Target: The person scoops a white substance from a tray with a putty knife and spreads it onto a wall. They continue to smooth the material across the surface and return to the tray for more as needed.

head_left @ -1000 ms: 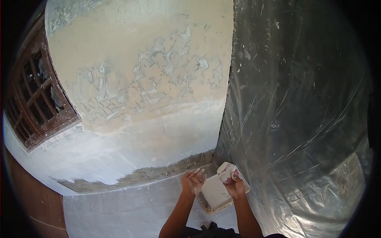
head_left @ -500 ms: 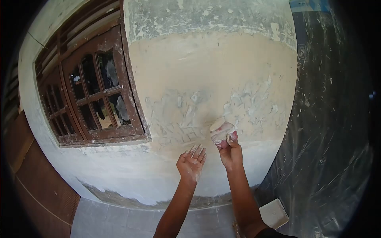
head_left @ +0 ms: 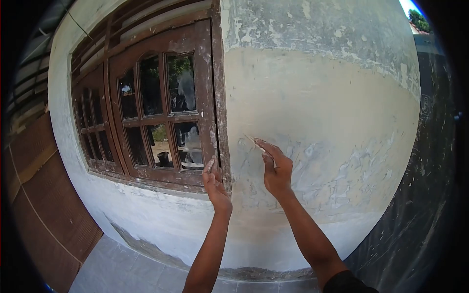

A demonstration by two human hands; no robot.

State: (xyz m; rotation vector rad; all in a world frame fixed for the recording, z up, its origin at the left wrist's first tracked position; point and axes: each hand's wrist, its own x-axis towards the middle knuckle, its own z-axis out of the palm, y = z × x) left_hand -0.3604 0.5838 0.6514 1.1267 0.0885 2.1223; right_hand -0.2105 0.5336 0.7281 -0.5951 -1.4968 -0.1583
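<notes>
Weathered masonry wall (head_left: 312, 93), grey and flaking above, cream across the middle and whitened below, rises before you over a grey tiled floor (head_left: 146, 273); a brown paned window (head_left: 166, 112) stands to the left, and a dark plastic sheet (head_left: 420, 205) hangs at the far right. Your right hand (head_left: 277, 168) is closed on a thin, flat scraper (head_left: 253, 141), pinched between thumb and fingers in front of the cream band. Note the governing relation: the scraper projects from the fingertips up and to the left, toward the window side, its visible long line slanting the same way. Whether its edge touches the wall or stands just off it, you cannot tell from this angle. Your left hand (head_left: 217, 188), open with fingers upward and apparently holding nothing, lies lower and farther left, before the window's lower right corner; the right is nearer the roughened patch (head_left: 342, 176). Seen nearly edge-on, the scraper appears as a pale, narrow sliver, its broad face hidden.
</notes>
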